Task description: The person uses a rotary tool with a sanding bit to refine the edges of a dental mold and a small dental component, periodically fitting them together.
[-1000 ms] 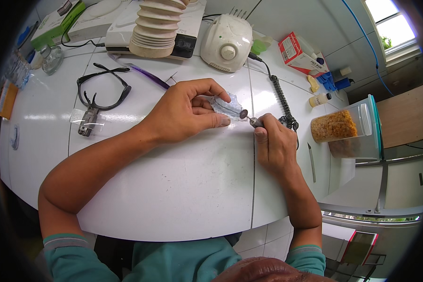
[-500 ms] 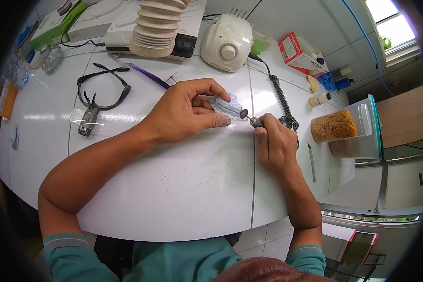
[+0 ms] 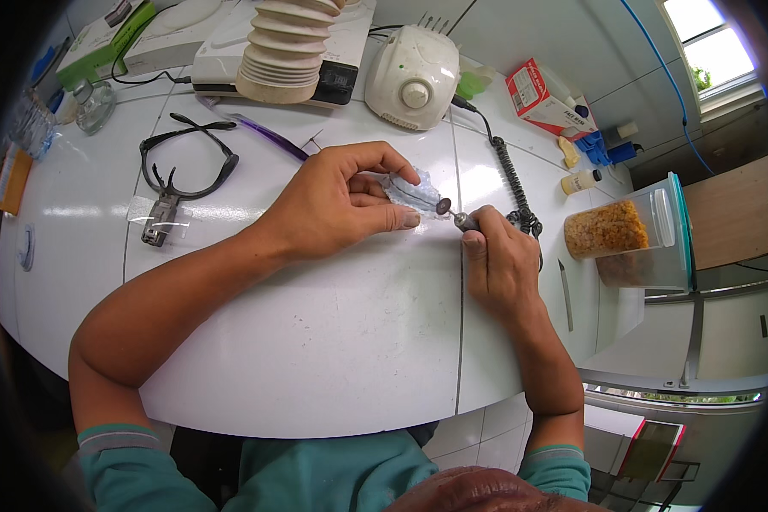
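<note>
Between the thumb and fingers of my left hand (image 3: 341,196) is a pale bluish, translucent moulded piece (image 3: 414,194), dusty at its edges. My right hand (image 3: 501,260) grips a rotary handpiece (image 3: 465,222) like a pen. A small dark brown cutting disc (image 3: 443,206) on its shank meets the right end of the pale piece, or lies just in front of it. Most of the handpiece's body is hidden in my fingers. Beyond my hands stands the white control box (image 3: 411,78) with a knob and several burs on top; a black coiled cord (image 3: 510,171) runs from it toward my right hand.
Magnifier glasses (image 3: 188,171) lie at the left. A ribbed suction hose (image 3: 286,51) stands at the back. On the right are a slim knife (image 3: 566,294), a small bottle (image 3: 581,181), a red-and-white box (image 3: 550,98) and a clear tub of orange granules (image 3: 608,230).
</note>
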Demonstrator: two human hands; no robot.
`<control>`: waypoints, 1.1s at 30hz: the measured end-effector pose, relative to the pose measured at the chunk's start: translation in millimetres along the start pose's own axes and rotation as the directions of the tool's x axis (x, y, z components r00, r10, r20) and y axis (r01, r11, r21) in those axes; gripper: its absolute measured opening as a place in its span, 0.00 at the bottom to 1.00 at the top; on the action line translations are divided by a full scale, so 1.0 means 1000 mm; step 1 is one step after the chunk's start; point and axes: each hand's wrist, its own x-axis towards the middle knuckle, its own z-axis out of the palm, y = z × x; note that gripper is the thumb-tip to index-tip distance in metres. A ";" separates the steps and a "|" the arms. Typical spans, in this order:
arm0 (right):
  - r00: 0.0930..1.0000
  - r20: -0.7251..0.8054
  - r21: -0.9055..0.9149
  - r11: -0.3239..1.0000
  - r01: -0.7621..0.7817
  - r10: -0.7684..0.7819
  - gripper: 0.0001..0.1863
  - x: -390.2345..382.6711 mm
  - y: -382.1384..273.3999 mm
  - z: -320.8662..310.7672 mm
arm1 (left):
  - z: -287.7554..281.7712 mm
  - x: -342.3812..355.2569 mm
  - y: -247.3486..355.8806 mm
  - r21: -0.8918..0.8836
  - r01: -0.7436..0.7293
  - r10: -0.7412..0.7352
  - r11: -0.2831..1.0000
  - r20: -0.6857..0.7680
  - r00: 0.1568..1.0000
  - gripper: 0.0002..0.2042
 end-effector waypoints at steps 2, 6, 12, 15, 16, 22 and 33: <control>1.000 0.000 0.000 1.000 0.000 0.000 0.17 0.000 0.000 0.000 | 0.000 0.000 -0.001 -0.011 -0.004 0.004 1.000 0.002 1.000 0.18; 1.000 -0.004 -0.006 1.000 0.000 0.000 0.18 0.000 0.000 0.000 | 0.000 0.000 0.000 -0.017 -0.007 0.007 1.000 0.000 1.000 0.18; 1.000 -0.005 -0.002 1.000 0.003 -0.003 0.17 0.000 0.000 0.001 | 0.000 0.000 0.000 -0.017 -0.005 0.005 1.000 0.001 1.000 0.19; 1.000 -0.003 -0.006 1.000 0.002 -0.002 0.17 -0.001 0.001 0.001 | 0.001 0.000 0.000 -0.022 -0.003 0.003 1.000 -0.001 1.000 0.19; 1.000 -0.005 -0.008 1.000 0.004 -0.004 0.16 -0.001 0.001 0.001 | 0.000 0.000 0.000 -0.026 -0.002 0.002 1.000 -0.002 1.000 0.19; 1.000 -0.009 -0.008 1.000 0.007 -0.007 0.17 -0.001 0.000 0.001 | 0.001 0.000 0.001 -0.015 0.000 0.000 1.000 -0.005 1.000 0.19; 0.998 -0.060 0.018 1.000 -0.010 0.011 0.17 -0.004 0.005 0.001 | 0.001 -0.001 0.001 -0.021 0.001 -0.001 1.000 -0.005 1.000 0.17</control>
